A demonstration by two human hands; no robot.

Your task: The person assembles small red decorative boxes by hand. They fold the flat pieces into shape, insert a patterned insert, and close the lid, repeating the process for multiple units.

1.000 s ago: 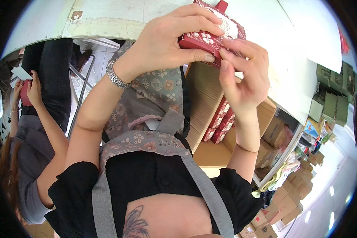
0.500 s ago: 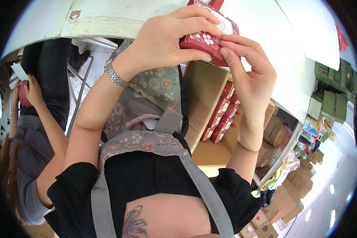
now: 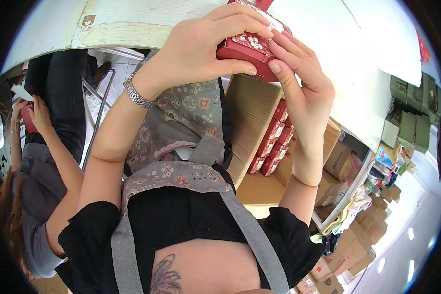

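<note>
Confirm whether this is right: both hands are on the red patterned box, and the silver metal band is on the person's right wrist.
The wrist is wrong: the head view shows the silver metal band on the left wrist. The left hand and right hand are indeed both on the red patterned box.

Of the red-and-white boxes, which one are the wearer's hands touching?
The box at the edge of the white table: left hand and right hand both hold it, whereas the other boxes sit in the cardboard carton below.
</note>
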